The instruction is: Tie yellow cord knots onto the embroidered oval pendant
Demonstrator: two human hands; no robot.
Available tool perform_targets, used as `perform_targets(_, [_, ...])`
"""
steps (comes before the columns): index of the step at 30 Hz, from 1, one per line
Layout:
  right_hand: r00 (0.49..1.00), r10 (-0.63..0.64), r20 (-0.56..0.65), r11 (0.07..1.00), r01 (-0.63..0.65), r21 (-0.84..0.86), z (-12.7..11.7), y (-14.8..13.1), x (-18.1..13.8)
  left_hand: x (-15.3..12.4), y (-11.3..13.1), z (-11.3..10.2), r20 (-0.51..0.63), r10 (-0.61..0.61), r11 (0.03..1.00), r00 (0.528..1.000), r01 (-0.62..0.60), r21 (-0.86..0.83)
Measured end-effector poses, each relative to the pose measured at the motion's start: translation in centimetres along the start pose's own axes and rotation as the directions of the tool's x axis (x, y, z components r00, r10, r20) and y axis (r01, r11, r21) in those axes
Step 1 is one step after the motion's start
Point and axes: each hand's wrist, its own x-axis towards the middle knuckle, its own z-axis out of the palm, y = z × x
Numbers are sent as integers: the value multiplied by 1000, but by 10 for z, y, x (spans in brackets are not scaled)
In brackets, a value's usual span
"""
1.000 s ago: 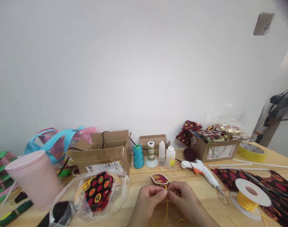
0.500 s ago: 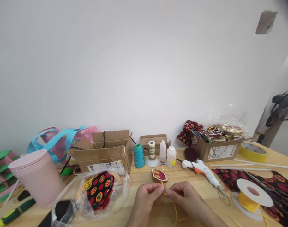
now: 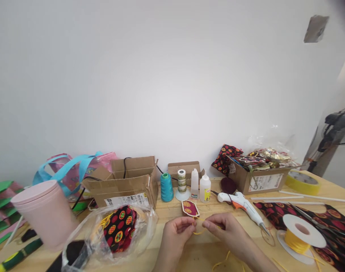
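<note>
A small dark-red fabric ornament with a pale border lies on the table just beyond my fingertips. Yellow cord runs from its near end and makes a small loop between my hands. My left hand pinches the cord close to the ornament. To its right, my right hand grips the cord between thumb and fingers, a little apart from the left. More of the cord trails over the tabletop below my right wrist.
A white spool of yellow cord and a glue gun lie at right. Glue bottles and a teal thread cone stand behind. At left are a plastic bag of patterned fabric, a pink tumbler and a cardboard box.
My right hand has moved slightly up and away from the left, drawing the cord with it. A loop now shows between the hands. The left hand stays by the ornament.
</note>
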Motion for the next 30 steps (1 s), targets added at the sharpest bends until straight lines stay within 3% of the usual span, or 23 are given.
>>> perform_targets(7, [998, 51, -28, 996, -49, 78, -6, -5, 0, -1, 1, 0, -27, 8, 1000, 1000, -8, -11])
perform_targets(12, [1000, 2, -21, 999, -1, 42, 0, -7, -3, 0, 0, 1, -11, -26, 1000, 1000, 26, 17])
perform_targets(16, [990, 125, 70, 969, -137, 205, 5, -7, -3, 0, -1, 0, -3, -47, 999, 999, 46, -21])
perform_targets(21, [941, 320, 115, 799, -333, 500, -1, -7, -2, 2, -5, -1, -36, -89, 994, 995, 87, -61])
perform_targets(25, [944, 294, 148, 717, -320, 619, 0, -4, -1, 2, -6, -1, -17, -95, 995, 995, 94, -45])
perform_targets(30, [962, 257, 91, 765, -260, 590, 7, -1, 1, -3, -4, 3, -3, -216, 976, 976, 216, -28])
